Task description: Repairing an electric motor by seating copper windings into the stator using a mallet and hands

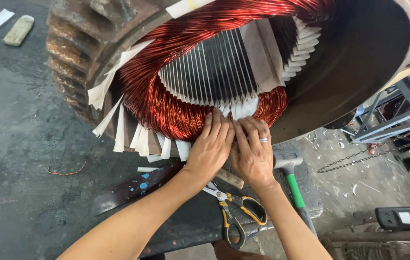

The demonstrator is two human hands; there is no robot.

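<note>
A large rusty motor stator housing (70,58) lies on its side, with red copper wire coils (166,106) wound round its open end. White insulating paper strips (104,91) stick out between the coils and line the slots (214,72). My left hand (210,147) and my right hand (252,149), which wears a ring, press side by side on the lower edge of the coils, fingertips on the white slot papers (238,108). Neither hand holds a tool.
Yellow-handled scissors (238,216), a wooden handle (229,178) and a green-handled mallet (291,178) lie on the dark bench (22,168) under my wrists. A chain (359,156), a metal frame (397,120) and a dark box (397,217) sit on the littered floor at right.
</note>
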